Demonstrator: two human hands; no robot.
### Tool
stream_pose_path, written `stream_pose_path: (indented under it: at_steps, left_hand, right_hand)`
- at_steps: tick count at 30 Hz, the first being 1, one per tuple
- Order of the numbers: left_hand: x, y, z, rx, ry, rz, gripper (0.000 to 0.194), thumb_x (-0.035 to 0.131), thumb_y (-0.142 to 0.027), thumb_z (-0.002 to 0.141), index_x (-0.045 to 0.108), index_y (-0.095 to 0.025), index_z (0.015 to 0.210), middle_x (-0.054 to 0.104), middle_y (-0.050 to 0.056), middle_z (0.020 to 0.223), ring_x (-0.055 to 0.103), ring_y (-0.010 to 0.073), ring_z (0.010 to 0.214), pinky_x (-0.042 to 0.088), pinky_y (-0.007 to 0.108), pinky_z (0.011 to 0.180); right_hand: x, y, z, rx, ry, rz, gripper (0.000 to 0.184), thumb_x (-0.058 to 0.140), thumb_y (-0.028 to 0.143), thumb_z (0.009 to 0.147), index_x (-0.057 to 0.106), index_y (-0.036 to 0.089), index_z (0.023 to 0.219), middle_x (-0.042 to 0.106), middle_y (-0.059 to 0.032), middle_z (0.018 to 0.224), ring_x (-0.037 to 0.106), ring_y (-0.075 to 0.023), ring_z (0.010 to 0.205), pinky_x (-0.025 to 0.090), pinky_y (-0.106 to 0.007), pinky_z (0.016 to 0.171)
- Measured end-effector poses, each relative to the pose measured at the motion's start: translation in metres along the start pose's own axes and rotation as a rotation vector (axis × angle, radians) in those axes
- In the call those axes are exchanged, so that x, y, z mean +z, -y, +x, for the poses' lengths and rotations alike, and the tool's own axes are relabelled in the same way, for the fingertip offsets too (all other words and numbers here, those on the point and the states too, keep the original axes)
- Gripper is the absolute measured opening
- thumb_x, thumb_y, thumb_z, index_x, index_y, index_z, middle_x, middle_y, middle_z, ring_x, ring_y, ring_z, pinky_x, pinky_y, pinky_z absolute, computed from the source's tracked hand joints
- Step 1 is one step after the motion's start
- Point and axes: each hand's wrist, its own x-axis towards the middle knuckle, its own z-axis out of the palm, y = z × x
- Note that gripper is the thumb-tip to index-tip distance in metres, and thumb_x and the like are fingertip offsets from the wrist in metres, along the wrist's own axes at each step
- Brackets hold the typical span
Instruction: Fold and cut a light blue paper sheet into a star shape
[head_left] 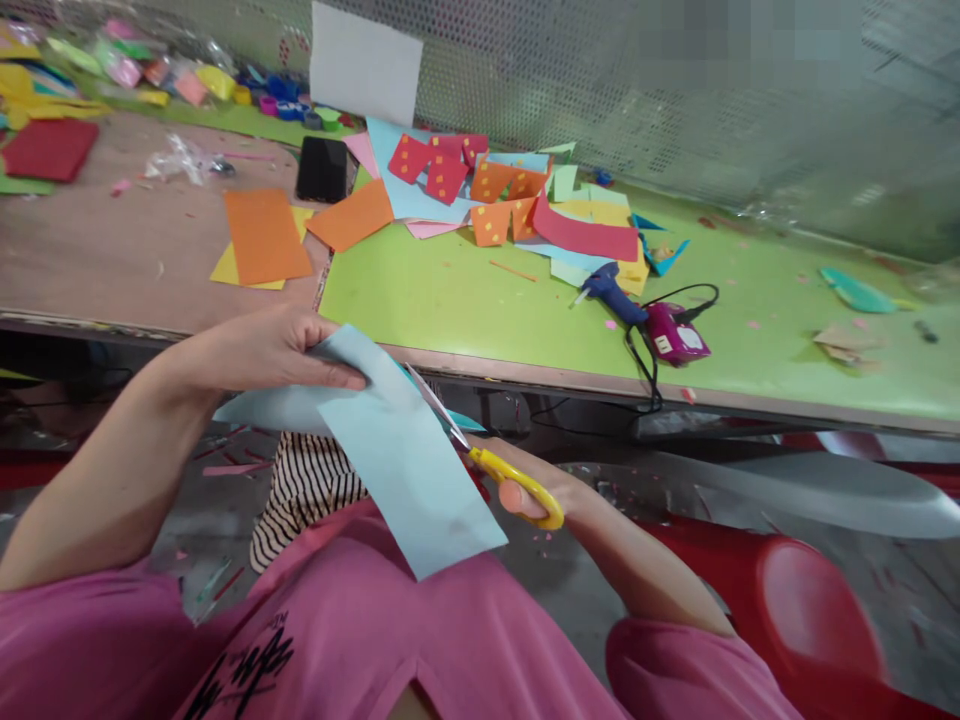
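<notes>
My left hand [300, 352] pinches a light blue sheet of paper [409, 475] near its upper edge, thumb on top. The sheet hangs over my lap, in front of the table edge, with a second part of it spreading left under the hand. My right hand [525, 480] grips yellow-handled scissors [517, 482], the thumb through one loop. Their blades are apart at the paper's right edge. Part of a teal strip shows behind the blades. Most fingers of my right hand are hidden behind the handles.
On the green table cover [435, 310] lie a blue glue gun [611, 290], a purple power adapter [675, 333] with a black cable, and red and orange dotted paper pieces [446, 175]. A black phone [322, 168] and orange paper [268, 235] lie leftward. A red stool [810, 600] stands at right.
</notes>
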Motion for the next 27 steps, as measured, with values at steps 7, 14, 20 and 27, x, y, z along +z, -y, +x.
stream_pose_path:
  at_steps: [7, 14, 20, 27]
  left_hand:
    - [0.001, 0.003, 0.001, 0.094, -0.041, 0.01, 0.017, 0.07, -0.027, 0.089, 0.081, -0.018, 0.1, 0.08, 0.003, 0.087, 0.069, 0.0139, 0.068, 0.054, 0.019, 0.056]
    - [0.005, 0.008, 0.004, 0.124, -0.154, 0.025, 0.025, 0.07, -0.043, 0.089, 0.084, -0.023, 0.097, 0.079, 0.001, 0.081, 0.066, 0.015, 0.063, 0.052, 0.02, 0.052]
    - [0.006, 0.005, 0.0, -0.034, -0.136, -0.032, 0.029, 0.074, -0.047, 0.084, 0.084, -0.022, 0.096, 0.08, 0.002, 0.089, 0.07, 0.0177, 0.077, 0.057, 0.022, 0.065]
    - [0.01, 0.004, 0.001, -0.049, -0.138, -0.049, 0.031, 0.075, -0.049, 0.08, 0.085, -0.024, 0.097, 0.08, 0.002, 0.091, 0.069, 0.0179, 0.078, 0.056, 0.023, 0.067]
  right_hand:
    - [0.005, -0.001, -0.006, 0.021, -0.159, 0.217, 0.085, 0.037, 0.102, 0.074, 0.051, 0.019, 0.084, 0.046, 0.0023, 0.075, 0.037, -0.0108, 0.064, 0.032, -0.025, 0.053]
    - [0.004, -0.004, -0.006, 0.055, -0.07, 0.266, 0.082, 0.037, 0.102, 0.074, 0.049, 0.021, 0.079, 0.048, 0.0008, 0.073, 0.042, -0.0128, 0.066, 0.037, -0.027, 0.055]
    - [0.006, -0.003, -0.007, 0.016, -0.123, 0.199, 0.083, 0.034, 0.102, 0.075, 0.048, 0.02, 0.078, 0.047, 0.0015, 0.074, 0.037, -0.0123, 0.068, 0.036, -0.027, 0.058]
    - [0.008, -0.009, -0.008, 0.0, -0.084, 0.145, 0.083, 0.027, 0.103, 0.075, 0.043, 0.021, 0.076, 0.041, 0.0033, 0.071, 0.033, -0.0114, 0.067, 0.031, -0.026, 0.057]
